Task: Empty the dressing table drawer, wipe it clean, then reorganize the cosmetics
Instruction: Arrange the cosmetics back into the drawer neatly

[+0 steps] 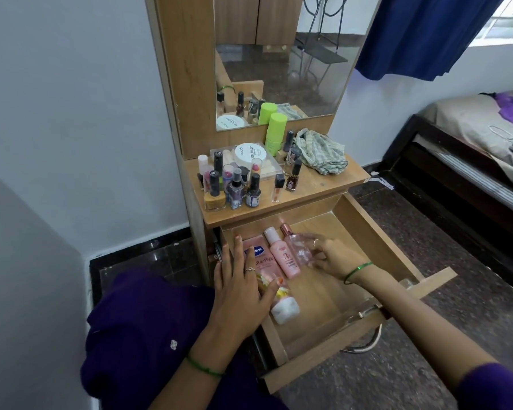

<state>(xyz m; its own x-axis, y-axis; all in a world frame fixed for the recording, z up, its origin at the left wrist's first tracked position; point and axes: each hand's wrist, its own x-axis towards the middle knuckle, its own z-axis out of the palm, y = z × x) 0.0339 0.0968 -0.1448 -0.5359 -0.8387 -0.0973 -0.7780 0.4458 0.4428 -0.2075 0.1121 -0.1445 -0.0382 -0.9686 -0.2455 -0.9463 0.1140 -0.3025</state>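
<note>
- the open drawer (376,232) holds three bottles lying side by side.
- left hand (240,288) lies flat, fingers straight, pressing on the pink vaseline tube (256,255); its white cap (285,310) pokes out below the fingertips.
- right hand (332,257) has fingers curled round the clear pink bottle (298,247).
- the pink pump bottle (282,255) lies between both hands' fingers.
- a striped cloth (323,153) and nail polish bottles (234,184) sit on the tabletop, well beyond the fingertips.

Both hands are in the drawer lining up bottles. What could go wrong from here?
The clear bottle in the right hand lies touching the pink bottle; a nudge could roll the row apart. The nail polish bottles crowd the tabletop's front edge above the open drawer, so reaching for them may topple some.
</note>
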